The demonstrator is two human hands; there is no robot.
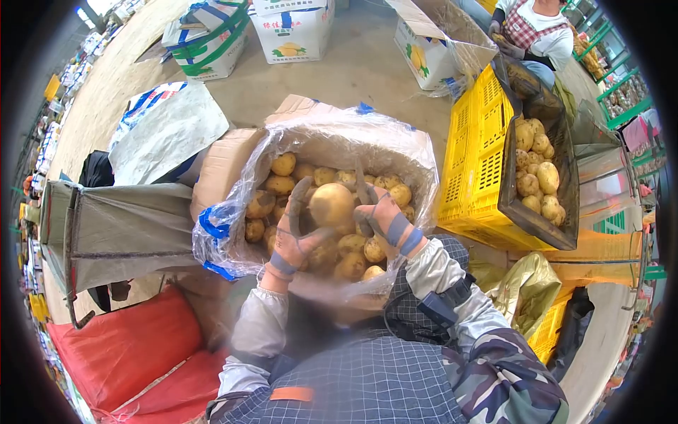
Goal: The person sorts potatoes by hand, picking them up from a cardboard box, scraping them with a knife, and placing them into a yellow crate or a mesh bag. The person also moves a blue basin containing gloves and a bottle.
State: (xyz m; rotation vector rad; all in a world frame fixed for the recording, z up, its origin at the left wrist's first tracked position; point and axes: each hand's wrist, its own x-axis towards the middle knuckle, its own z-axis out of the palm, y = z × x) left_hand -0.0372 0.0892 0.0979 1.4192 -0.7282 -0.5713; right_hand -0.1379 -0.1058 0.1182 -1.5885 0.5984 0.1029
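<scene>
A large round potato (332, 204) is between my two hands, above the other potatoes in the box. My left hand (292, 237), in a dark-fingered glove, curls round its left side. On the right, my right hand (385, 214), gloved the same way, has its fingers and thumb against the other side. Below them, a cardboard box (229, 166) lined with clear plastic film (417, 145) contains many potatoes (351, 265). Blue tape (214, 222) sticks to the film at the left. My fingertips partly hide the potatoes behind them.
At the right stands a yellow crate (473, 155) with a dark lining and potatoes (540, 177). Printed cartons (293, 32) stand at the back. Grey cloth on a frame (134, 222) and red sacks (134, 346) lie left. Another person (537, 32) is at the upper right.
</scene>
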